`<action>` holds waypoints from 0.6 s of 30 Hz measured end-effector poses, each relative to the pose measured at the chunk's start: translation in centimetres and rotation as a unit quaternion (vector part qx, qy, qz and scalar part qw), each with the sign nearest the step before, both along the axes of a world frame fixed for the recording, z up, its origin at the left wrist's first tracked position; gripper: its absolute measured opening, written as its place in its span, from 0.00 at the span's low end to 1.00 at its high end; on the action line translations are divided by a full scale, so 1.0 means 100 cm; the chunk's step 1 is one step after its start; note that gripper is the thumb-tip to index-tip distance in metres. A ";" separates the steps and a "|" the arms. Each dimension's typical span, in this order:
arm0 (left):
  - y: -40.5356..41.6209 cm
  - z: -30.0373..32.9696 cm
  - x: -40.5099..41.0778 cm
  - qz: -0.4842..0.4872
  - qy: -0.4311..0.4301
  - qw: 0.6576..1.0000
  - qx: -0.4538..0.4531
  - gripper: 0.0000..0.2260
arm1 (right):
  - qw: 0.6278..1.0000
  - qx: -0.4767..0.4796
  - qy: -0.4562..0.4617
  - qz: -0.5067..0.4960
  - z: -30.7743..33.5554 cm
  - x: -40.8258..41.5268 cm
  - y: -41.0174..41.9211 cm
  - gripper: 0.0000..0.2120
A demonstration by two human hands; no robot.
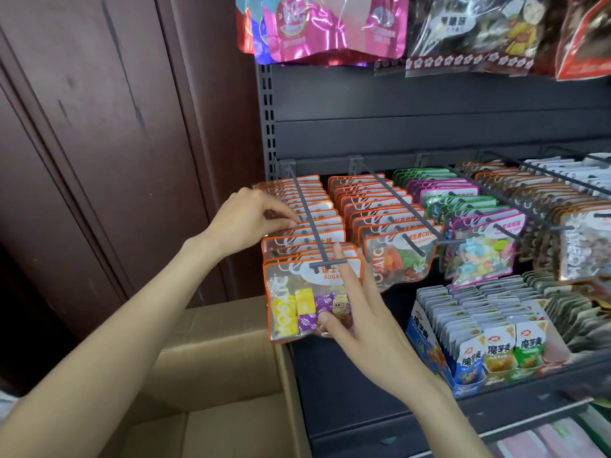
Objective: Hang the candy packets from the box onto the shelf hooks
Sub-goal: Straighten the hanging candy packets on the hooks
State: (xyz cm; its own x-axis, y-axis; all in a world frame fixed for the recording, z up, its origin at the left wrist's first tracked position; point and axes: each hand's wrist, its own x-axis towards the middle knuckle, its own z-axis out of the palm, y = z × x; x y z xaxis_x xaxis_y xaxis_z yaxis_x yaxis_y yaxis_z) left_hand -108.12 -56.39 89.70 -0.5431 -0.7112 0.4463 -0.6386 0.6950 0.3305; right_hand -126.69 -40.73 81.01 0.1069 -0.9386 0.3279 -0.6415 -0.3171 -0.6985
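Two bare forearms and hands show, nothing else of the person. The left hand (246,219) sits toward ten o'clock from the picture's centre, its forearm running in from the eight o'clock corner; no sleeve, watch, ring or bracelet on it. The right hand (357,312) lies near five o'clock of centre, its forearm entering from the bottom edge at five o'clock, equally unsleeved and unadorned. Fingers are slim and long; the visible nails look short, unpainted
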 end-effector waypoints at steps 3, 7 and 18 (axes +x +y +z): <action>0.001 -0.002 0.001 0.013 0.031 0.999 0.011 0.06 | 1.000 0.000 0.012 -0.003 0.007 -0.002 0.005 0.39; 0.014 -0.013 0.007 0.044 0.212 0.976 0.016 0.09 | 0.997 -0.072 0.035 0.002 0.026 -0.009 0.019 0.31; 0.054 -0.061 -0.018 0.043 0.546 0.737 0.395 0.30 | 0.912 -0.047 0.406 -0.036 0.130 -0.025 -0.079 0.23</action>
